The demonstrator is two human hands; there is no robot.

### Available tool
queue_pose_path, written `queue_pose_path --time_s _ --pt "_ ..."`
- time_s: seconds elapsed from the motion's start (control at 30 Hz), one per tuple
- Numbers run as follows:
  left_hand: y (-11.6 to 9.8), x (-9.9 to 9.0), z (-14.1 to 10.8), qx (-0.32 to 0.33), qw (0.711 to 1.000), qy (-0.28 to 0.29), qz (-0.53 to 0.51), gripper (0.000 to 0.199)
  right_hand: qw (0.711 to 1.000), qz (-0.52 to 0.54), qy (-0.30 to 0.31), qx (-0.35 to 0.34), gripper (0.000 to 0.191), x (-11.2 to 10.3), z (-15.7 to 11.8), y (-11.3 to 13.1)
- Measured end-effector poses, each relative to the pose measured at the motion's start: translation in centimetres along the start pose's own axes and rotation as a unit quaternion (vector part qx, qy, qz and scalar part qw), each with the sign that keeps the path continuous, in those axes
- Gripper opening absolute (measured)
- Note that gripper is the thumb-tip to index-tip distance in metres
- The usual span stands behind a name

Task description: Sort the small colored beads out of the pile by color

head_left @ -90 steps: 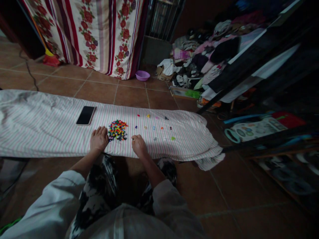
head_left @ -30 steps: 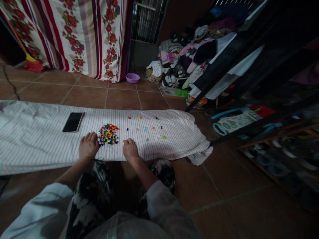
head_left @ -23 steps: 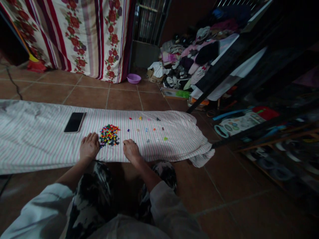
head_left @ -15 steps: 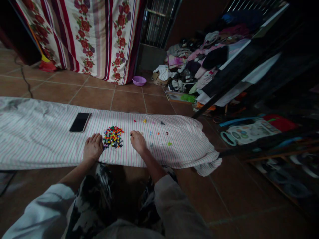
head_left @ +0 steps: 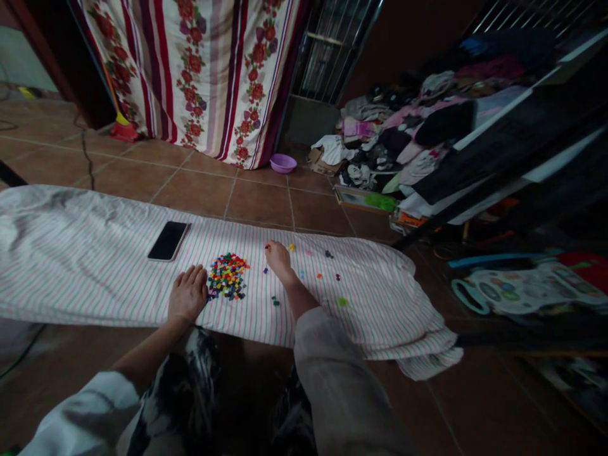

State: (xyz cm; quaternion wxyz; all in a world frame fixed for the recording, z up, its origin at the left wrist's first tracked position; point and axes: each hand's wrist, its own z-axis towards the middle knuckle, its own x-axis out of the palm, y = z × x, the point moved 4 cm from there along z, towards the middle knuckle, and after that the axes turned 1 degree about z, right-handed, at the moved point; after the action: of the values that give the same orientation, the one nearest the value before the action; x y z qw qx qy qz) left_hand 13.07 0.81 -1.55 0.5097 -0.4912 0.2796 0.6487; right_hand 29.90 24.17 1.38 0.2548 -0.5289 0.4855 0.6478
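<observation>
A mixed pile of small coloured pieces (head_left: 228, 276) lies on the striped cloth (head_left: 118, 278). My left hand (head_left: 189, 292) rests flat at the pile's left edge, its fingers stretched out and holding nothing. To the right of the pile, my right hand (head_left: 279, 258) is closed in a pinch at the far side of the cloth; what is between its fingertips is too small to make out. Small separate groups lie around it: yellow pieces (head_left: 292, 247), dark grey pieces (head_left: 329, 254), orange pieces (head_left: 319, 276), lime pieces (head_left: 342, 302) and dark green pieces (head_left: 275, 301).
A phone (head_left: 168, 240) lies on the cloth, left of the pile. Beyond, on the tiled floor, are a purple basin (head_left: 284, 163), a floral curtain (head_left: 213, 76) and a heap of clothes (head_left: 394, 126). A dark bar crosses at the right.
My right hand has moved away from me to the far side of the cloth, uncovering a small dark blue piece and the dark green ones. The view has shifted; my left hand stays beside the pile.
</observation>
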Motion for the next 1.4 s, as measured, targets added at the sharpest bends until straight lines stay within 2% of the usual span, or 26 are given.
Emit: queue_pose_path --time_s 0.2,0.5,1.1,1.23,1.4 --pt "0.1 0.2 -0.1 0.010 1.000 -0.013 0.009 0.040 1.000 -0.026 0.010 -0.012 0.032 0.7 2.3 1.2" --pt "0.0 0.3 0.0 0.014 1.000 -0.018 0.009 0.040 0.998 -0.025 -0.034 -0.056 0.029 1.9 4.1 1.2" --pt "-0.1 0.2 0.0 0.013 1.000 -0.023 -0.001 0.039 0.994 -0.066 0.024 -0.078 0.033 2.9 4.2 2.6" --pt "-0.1 0.0 0.1 0.008 1.000 -0.023 -0.014 0.039 0.996 -0.049 0.001 -0.081 0.033 2.1 3.9 1.5" --pt "-0.1 -0.1 0.1 0.000 0.999 -0.019 -0.026 0.040 0.998 -0.035 -0.034 -0.041 0.030 0.8 3.7 -1.8"
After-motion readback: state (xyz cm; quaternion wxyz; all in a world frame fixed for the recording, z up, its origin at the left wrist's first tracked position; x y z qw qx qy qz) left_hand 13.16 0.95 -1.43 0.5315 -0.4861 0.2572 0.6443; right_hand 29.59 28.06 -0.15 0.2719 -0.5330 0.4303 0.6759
